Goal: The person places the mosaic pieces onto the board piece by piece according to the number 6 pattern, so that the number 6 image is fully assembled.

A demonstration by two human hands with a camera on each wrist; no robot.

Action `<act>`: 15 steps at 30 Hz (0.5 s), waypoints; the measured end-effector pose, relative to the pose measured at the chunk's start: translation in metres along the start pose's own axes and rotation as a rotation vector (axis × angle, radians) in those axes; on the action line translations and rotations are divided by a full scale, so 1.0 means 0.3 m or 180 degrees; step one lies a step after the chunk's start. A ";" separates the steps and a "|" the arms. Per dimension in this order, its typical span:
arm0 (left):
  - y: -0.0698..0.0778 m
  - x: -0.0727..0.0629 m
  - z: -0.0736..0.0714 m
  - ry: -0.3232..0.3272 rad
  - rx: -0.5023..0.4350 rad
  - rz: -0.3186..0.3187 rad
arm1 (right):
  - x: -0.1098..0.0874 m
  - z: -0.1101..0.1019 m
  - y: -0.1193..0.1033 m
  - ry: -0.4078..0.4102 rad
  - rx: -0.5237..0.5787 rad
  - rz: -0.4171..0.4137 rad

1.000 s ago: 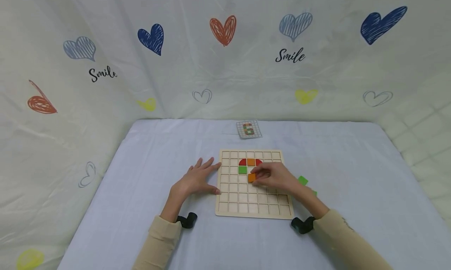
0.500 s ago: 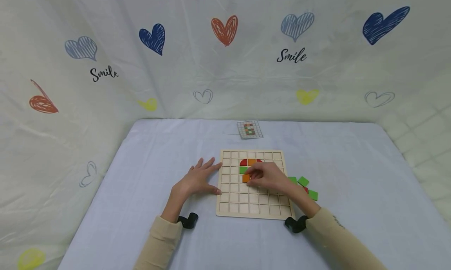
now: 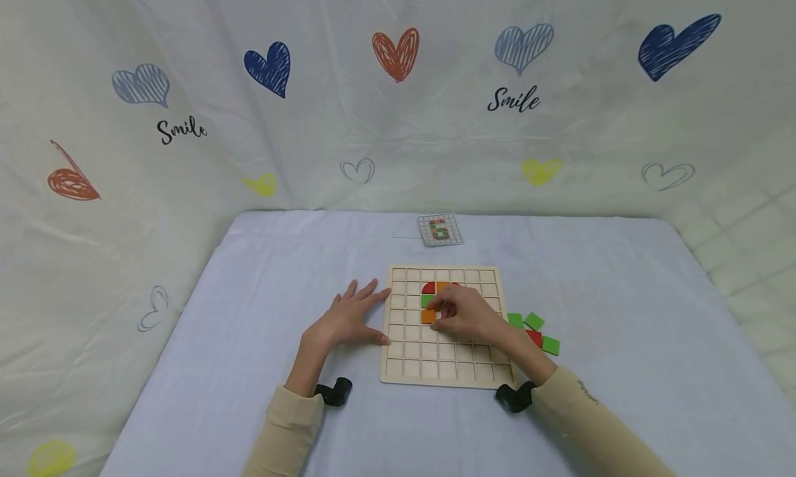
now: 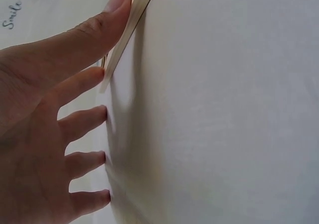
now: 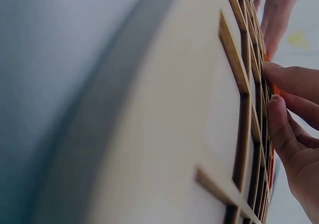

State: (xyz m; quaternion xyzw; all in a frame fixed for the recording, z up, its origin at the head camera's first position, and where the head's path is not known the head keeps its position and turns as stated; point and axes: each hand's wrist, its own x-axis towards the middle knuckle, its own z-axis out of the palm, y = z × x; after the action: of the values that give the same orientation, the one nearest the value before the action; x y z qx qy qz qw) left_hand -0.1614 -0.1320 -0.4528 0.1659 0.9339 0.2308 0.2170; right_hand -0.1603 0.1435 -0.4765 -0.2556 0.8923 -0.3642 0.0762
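Note:
In the head view a wooden grid board (image 3: 404, 359) lies on the table. A square orange tile (image 3: 428, 316) is at a cell directly below a green tile (image 3: 428, 301); whether it sits fully in is hard to tell. The right hand (image 3: 466, 316) pinches this tile at its right side between thumb and fingers; the right wrist view shows orange between the fingertips (image 5: 277, 102). Above the green tile are a red rounded tile (image 3: 428, 287) and another orange tile (image 3: 442, 286). The left hand (image 3: 345, 318) is spread, thumb and forefinger touching the board's left edge.
Loose green tiles (image 3: 551, 345) and a red tile (image 3: 534, 338) lie right of the board, partly behind the right forearm. A pattern card (image 3: 440, 229) lies beyond the board. White cloth (image 3: 298, 256) covers the table, with a heart-printed curtain (image 3: 435, 124) behind.
The right hand has moved left across the board with the orange tile, to the cell under the green one. More loose tiles show beside the right forearm. The left hand has stayed put.

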 end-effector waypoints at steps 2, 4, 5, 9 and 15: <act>0.003 -0.001 -0.001 0.0001 -0.0005 -0.0020 | 0.000 -0.001 -0.004 -0.0001 -0.0051 -0.0003; 0.004 0.000 -0.001 -0.0006 -0.0002 -0.0038 | -0.001 -0.001 -0.005 0.0000 -0.0086 -0.0015; 0.004 0.000 0.000 -0.0009 -0.0002 -0.0044 | -0.001 0.000 -0.004 0.0000 -0.0101 -0.0020; -0.003 0.005 0.006 -0.0015 -0.0004 -0.0054 | -0.004 0.002 -0.008 0.0010 -0.0105 -0.0016; -0.002 0.005 0.006 0.0001 -0.0010 -0.0038 | -0.006 0.000 -0.009 0.0020 -0.0090 -0.0034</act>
State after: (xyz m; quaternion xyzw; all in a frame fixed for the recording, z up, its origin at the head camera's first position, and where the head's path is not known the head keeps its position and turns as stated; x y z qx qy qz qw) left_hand -0.1620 -0.1314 -0.4550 0.1599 0.9345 0.2309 0.2185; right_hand -0.1575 0.1427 -0.4747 -0.2603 0.8962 -0.3527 0.0678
